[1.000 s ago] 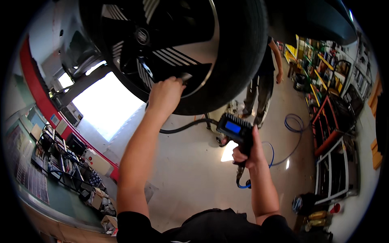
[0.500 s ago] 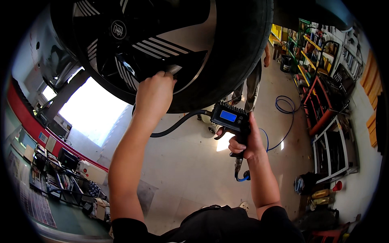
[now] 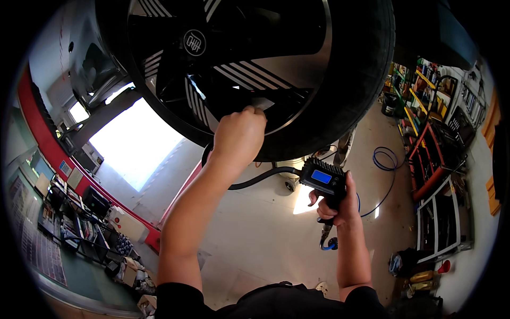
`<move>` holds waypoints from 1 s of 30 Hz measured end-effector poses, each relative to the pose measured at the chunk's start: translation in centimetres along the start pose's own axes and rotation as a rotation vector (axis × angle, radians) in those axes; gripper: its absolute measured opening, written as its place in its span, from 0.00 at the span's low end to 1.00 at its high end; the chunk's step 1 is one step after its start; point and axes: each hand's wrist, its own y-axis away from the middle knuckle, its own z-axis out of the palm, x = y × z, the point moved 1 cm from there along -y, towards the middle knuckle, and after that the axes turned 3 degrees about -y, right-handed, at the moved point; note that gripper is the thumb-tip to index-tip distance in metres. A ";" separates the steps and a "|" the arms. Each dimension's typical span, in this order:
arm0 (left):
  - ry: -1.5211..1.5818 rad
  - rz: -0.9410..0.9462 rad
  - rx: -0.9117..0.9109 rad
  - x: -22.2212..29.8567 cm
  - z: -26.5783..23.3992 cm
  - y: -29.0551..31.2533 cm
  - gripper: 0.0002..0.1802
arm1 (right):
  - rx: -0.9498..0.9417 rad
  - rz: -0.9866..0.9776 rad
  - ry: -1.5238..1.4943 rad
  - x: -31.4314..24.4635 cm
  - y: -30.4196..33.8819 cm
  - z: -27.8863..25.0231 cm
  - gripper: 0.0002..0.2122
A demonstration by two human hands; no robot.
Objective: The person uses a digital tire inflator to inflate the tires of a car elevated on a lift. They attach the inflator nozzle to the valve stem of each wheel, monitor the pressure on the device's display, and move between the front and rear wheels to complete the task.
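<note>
A car wheel with a black and silver rim [image 3: 276, 58] and a dark tyre [image 3: 366, 69] hangs raised in front of me. At the rim's lower edge is my left hand [image 3: 241, 133], its fingers closed; what they hold is hidden by the hand. My right hand [image 3: 342, 204] is wrapped round the grip of a black digital tyre inflator [image 3: 322, 177] with a lit blue screen, held below the tyre. From the inflator a black rubber hose [image 3: 260, 177] runs left and passes behind my left forearm. A blue air line joins the bottom of the grip.
The blue air line [image 3: 394, 159] lies coiled on the floor at the right. Beyond it stand a red tool cart [image 3: 430, 159], a grey-framed rack [image 3: 441, 218] and crowded shelves. A cluttered bench [image 3: 79, 223] and a red barrier [image 3: 48, 141] are at the left.
The view has shifted, so wheel, hands and inflator appear farther right and lower. My left hand stays at the rim's lower edge and my right keeps hold of the inflator.
</note>
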 end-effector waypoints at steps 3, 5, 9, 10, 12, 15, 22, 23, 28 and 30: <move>-0.036 -0.005 -0.020 -0.1 0.0 0.1 0.04 | -0.001 -0.005 0.002 0.1 -0.4 0.0 0.43; -0.035 0.001 -0.013 -0.2 0.0 0.1 0.04 | -0.027 0.000 -0.003 0.2 -0.5 -0.1 0.44; -0.020 -0.027 -0.053 -0.2 0.3 0.1 0.13 | -0.035 -0.019 0.028 0.2 -0.6 -0.2 0.44; -0.024 -0.026 -0.050 -0.2 0.3 0.0 0.13 | -0.027 -0.025 0.034 0.2 -0.6 -0.3 0.44; -0.034 -0.021 -0.050 -0.1 0.4 0.1 0.13 | -0.016 -0.033 0.026 0.4 -0.7 -0.3 0.43; -0.033 -0.014 -0.043 -0.1 0.3 0.0 0.13 | 0.018 -0.036 0.005 0.5 -0.8 -0.2 0.44; -0.050 -0.011 -0.019 0.1 0.2 0.2 0.13 | 0.036 -0.076 0.010 1.1 -0.8 -0.4 0.42; -0.049 -0.012 -0.014 0.2 0.3 0.2 0.13 | 0.019 -0.081 -0.004 1.2 -0.8 -0.4 0.40; -0.050 -0.007 -0.013 0.1 0.2 0.1 0.13 | 0.097 -0.064 0.008 1.5 -0.8 -0.1 0.44; -0.039 -0.009 -0.036 0.1 0.1 -0.1 0.12 | 0.134 -0.061 0.026 1.6 -0.8 0.1 0.46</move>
